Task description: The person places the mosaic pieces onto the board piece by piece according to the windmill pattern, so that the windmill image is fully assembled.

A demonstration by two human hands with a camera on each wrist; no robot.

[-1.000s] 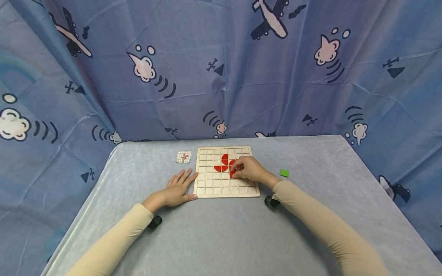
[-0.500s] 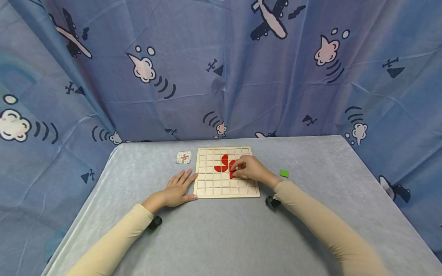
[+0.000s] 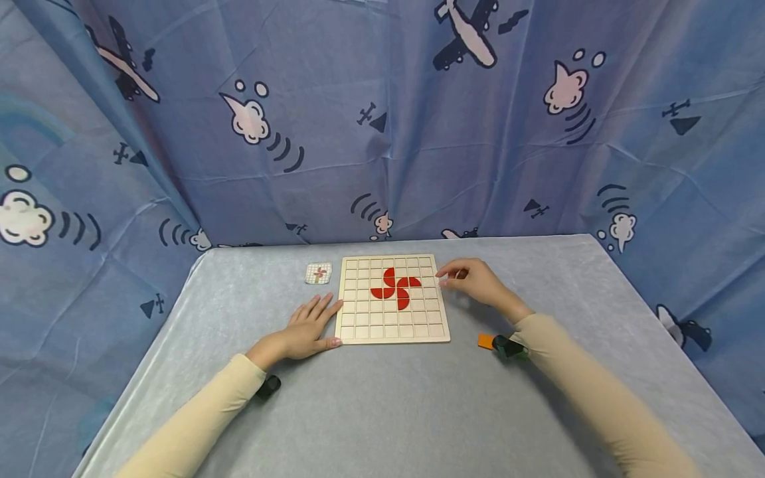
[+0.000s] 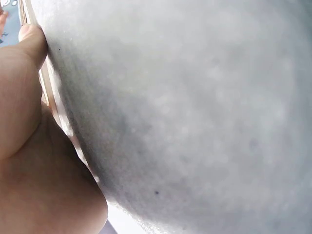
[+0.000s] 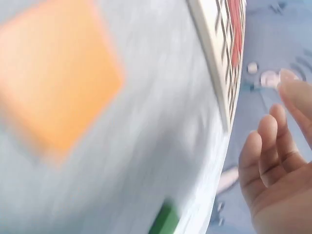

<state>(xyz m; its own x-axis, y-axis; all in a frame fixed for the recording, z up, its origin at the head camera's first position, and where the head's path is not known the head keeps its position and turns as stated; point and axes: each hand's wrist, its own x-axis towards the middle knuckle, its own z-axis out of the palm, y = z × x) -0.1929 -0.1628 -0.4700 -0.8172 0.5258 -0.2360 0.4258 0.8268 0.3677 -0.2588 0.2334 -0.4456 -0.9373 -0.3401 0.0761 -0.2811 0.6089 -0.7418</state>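
Note:
A light wooden grid board [image 3: 364,322] lies on the table, with several red rounded pieces [image 3: 382,292] set in its squares as a pinwheel. My left hand [image 3: 306,330] rests flat with fingers spread, thumb and index finger at the board's left edge. In the left wrist view its thumb [image 4: 33,41] touches the board's side. My right hand [image 3: 478,280] is beside the board's right edge, fingers loosely bent and nothing between them. The right wrist view shows the same hand's bent fingers [image 5: 268,151] apart from the thumb.
A small pattern card [image 3: 319,273] lies beyond the board's upper left. An orange square piece [image 3: 485,341] is near the right wrist camera [image 3: 508,347]. The right wrist view also holds a green piece [image 5: 165,219]. A printed blue curtain [image 3: 335,133] hangs behind the table.
My right hand has let go of the lower red piece and moved right, off the board. The orange piece now shows; the green one is covered in the head view. The left hand stays.

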